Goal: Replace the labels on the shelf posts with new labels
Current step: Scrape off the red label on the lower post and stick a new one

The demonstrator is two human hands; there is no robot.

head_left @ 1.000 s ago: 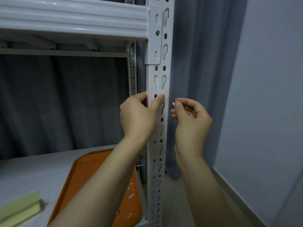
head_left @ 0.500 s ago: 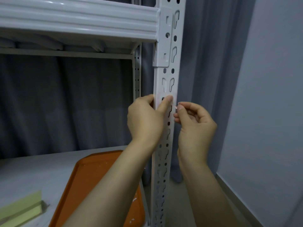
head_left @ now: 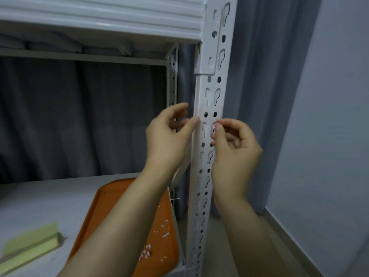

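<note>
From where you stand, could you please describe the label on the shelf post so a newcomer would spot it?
Find the white perforated post under the top shelf. Between both hands, a pale, pink-edged label wraps its face, two round holes showing through; elsewhere the post is bare.

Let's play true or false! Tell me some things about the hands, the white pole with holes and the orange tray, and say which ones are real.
1. Both hands are up at the white shelf post. True.
2. The left hand grips a pair of scissors. False: no tool shows in it.
3. The orange tray lies on the lower shelf. True.
4. The tray is spotless. False: small paper scraps lie in it.
5. The right hand rests in the tray. False: its fingertips are at the post.
</note>
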